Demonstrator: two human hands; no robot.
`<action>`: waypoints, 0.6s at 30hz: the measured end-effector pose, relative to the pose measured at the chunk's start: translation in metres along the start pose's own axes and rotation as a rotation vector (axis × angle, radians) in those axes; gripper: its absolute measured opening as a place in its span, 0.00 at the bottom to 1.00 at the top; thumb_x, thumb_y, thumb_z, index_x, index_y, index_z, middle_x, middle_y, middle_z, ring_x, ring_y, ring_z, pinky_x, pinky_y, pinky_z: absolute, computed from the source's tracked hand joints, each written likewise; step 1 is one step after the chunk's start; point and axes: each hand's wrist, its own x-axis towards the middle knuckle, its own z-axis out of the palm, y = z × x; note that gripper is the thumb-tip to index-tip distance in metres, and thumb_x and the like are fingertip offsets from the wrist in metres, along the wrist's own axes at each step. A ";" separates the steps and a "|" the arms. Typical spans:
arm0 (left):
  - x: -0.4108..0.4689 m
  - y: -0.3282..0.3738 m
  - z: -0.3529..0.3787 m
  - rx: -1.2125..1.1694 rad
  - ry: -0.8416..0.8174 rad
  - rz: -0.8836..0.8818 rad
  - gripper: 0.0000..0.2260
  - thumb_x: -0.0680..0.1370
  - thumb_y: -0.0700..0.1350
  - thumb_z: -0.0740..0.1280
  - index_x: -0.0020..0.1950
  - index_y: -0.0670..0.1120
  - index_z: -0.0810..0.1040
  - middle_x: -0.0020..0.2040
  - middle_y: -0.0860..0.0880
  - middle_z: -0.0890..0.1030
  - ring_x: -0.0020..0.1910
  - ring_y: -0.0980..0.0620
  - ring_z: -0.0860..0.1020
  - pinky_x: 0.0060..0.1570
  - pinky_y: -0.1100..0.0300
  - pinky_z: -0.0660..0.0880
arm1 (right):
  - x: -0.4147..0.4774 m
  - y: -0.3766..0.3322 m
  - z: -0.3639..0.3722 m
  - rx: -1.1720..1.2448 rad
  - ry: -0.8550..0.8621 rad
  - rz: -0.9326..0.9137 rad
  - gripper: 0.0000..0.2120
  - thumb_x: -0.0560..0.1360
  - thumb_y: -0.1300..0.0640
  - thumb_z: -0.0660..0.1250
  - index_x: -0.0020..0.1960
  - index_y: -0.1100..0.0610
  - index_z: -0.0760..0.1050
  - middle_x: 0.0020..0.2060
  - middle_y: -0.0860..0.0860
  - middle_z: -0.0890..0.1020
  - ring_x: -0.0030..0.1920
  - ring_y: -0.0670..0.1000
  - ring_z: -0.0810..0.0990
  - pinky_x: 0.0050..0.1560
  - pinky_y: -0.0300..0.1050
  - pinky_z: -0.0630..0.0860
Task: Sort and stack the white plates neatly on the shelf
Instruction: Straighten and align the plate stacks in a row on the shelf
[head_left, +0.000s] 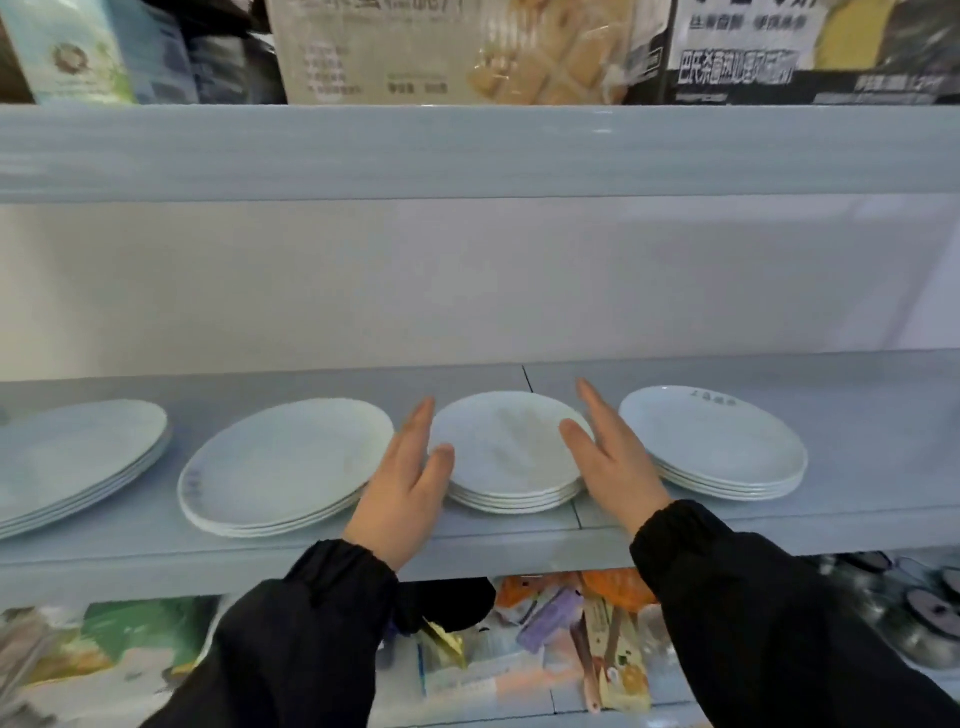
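The small plate stack (506, 457) sits between both hands' straight fingers (415, 436).

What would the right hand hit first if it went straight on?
Likely the white back wall: the right hand points along the gap between the middle plate stack and the right plate stack. Depth is unclear.

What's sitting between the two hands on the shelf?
A stack of small white plates sits between the left hand and the right hand, one hand at each side. The head view shows this.
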 end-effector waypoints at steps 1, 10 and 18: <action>0.004 -0.001 0.009 -0.028 -0.014 -0.068 0.25 0.84 0.53 0.55 0.80 0.54 0.54 0.79 0.59 0.55 0.74 0.67 0.53 0.68 0.70 0.49 | 0.002 0.007 -0.004 -0.006 -0.033 0.029 0.29 0.81 0.44 0.58 0.79 0.47 0.53 0.78 0.45 0.58 0.76 0.44 0.57 0.75 0.44 0.55; 0.035 0.002 0.031 0.074 0.064 -0.344 0.24 0.83 0.51 0.53 0.80 0.51 0.57 0.77 0.49 0.64 0.75 0.50 0.61 0.61 0.63 0.56 | 0.019 0.029 -0.025 -0.090 -0.259 0.084 0.34 0.80 0.38 0.54 0.80 0.51 0.50 0.76 0.49 0.62 0.75 0.51 0.62 0.70 0.43 0.57; 0.034 -0.007 0.032 0.144 0.074 -0.326 0.24 0.81 0.47 0.52 0.78 0.50 0.62 0.75 0.50 0.68 0.73 0.50 0.65 0.62 0.62 0.59 | 0.022 0.034 -0.024 -0.150 -0.246 0.115 0.30 0.81 0.44 0.54 0.79 0.52 0.52 0.72 0.54 0.70 0.69 0.56 0.69 0.62 0.45 0.64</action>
